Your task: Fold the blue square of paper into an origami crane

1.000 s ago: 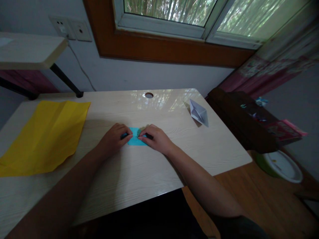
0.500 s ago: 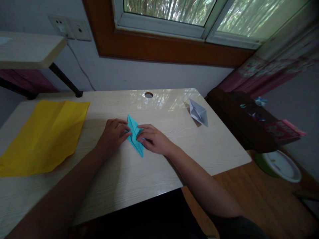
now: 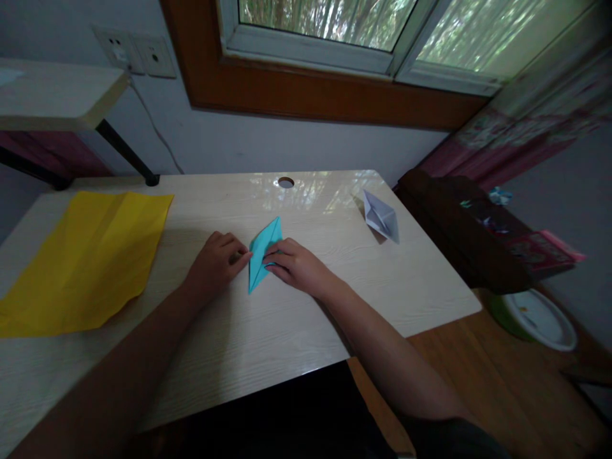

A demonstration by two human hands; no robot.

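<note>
A folded piece of turquoise paper (image 3: 259,252), long and pointed at both ends, lies on the pale wooden desk (image 3: 329,325) between my hands. With thumb and index finger together, my left hand (image 3: 217,261) pinches the paper's left edge. From the other side my right hand (image 3: 299,264) holds the right part, its fingers bent over the paper and hiding some of it. Farther right on the desk sits a folded white paper boat (image 3: 381,217), apart from both hands.
A large yellow sheet (image 3: 90,261) covers the desk's left side. Behind it stands a raised shelf (image 3: 62,95) on black legs. A round cable hole (image 3: 285,183) is near the back edge. Past the desk's right edge are a dark wooden cabinet (image 3: 430,210) and a white-rimmed bin (image 3: 542,319).
The turquoise paper has turned: its far tip now leans right and its near tip left, the reverse of before. Both hands have stayed nearly in place.
</note>
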